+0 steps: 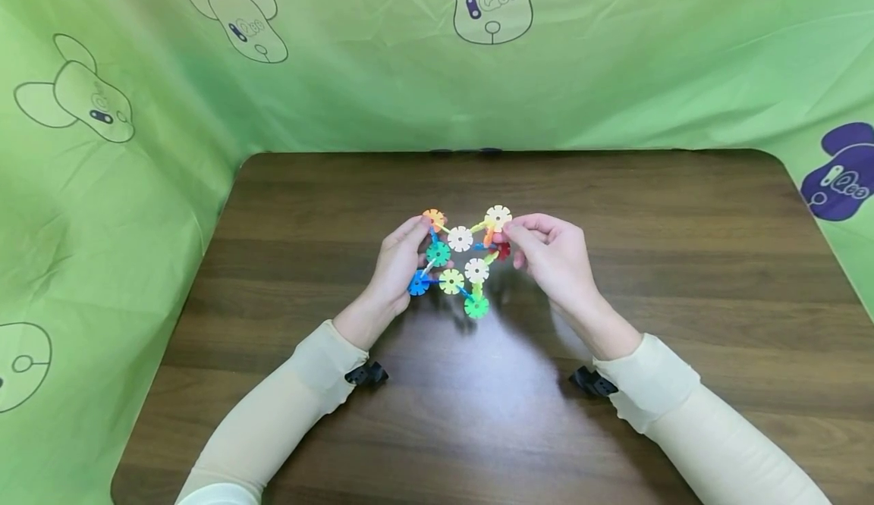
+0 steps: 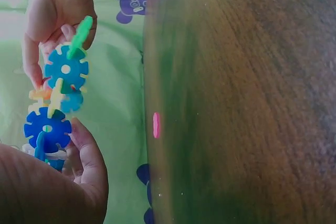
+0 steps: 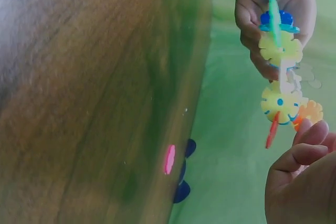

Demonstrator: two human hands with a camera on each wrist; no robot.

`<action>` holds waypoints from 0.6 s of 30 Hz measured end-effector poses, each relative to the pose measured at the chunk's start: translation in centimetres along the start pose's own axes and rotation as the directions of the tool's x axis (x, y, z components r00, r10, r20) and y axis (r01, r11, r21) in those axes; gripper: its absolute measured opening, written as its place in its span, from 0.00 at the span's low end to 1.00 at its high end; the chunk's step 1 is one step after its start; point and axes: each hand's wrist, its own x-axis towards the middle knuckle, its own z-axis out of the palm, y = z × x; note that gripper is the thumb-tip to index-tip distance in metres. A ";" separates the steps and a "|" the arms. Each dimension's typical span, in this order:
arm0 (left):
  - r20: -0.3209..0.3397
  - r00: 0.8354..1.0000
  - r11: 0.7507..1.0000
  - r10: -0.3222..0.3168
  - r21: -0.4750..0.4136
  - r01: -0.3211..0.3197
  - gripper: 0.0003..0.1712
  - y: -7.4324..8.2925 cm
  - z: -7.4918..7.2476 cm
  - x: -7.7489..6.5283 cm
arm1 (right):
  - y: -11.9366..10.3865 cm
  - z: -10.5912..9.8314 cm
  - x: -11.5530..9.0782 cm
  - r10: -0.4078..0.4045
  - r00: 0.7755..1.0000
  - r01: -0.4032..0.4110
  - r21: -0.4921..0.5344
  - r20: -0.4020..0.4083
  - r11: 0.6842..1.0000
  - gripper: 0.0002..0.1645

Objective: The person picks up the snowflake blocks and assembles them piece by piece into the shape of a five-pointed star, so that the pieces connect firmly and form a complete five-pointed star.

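Notched plastic snowflake discs, joined edge to edge, make an open, many-pointed ring [image 1: 451, 281] held above the table. They are orange, white, yellow, green, blue and red. My left hand [image 1: 394, 264] holds the ring's left side, near the orange disc [image 1: 433, 220], the teal disc [image 1: 438, 253] and the blue disc [image 1: 419, 283]. At the upper right point, my right hand [image 1: 556, 256] pinches beside a cream disc [image 1: 498, 218], with an orange disc [image 3: 310, 111] by its fingertips in the right wrist view. The red disc [image 1: 504, 250] is partly hidden by those fingers.
A brown wood-grain table [image 1: 287, 209] lies beneath the hands. One loose pink disc [image 2: 156, 125] shows near the table's edge in both wrist views. Green printed cloth [image 1: 369, 73] hangs behind and along the sides. Dark wrist cameras [image 1: 366, 374] sit under the sleeves.
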 end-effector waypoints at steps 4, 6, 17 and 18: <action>0.021 1.000 1.000 0.013 0.022 -0.013 0.15 -0.3 0.2 -0.1 | -0.2 -0.1 0.0 -0.003 1.000 0.004 -0.057 0.016 0.998 0.13; 0.030 0.999 1.000 0.019 0.019 -0.020 0.16 -0.4 0.3 -0.2 | -0.3 -0.2 0.0 -0.001 1.000 0.001 -0.067 0.011 0.998 0.14; -0.014 0.998 0.998 0.053 -0.022 -0.054 0.14 -0.5 0.4 -0.2 | 0.3 -0.4 -0.2 0.007 1.000 -0.009 -0.099 -0.021 0.995 0.14; -0.015 0.998 0.998 0.056 -0.024 -0.056 0.14 -0.5 0.4 -0.2 | 0.4 -0.3 -0.2 0.004 1.000 -0.006 -0.101 -0.020 0.995 0.14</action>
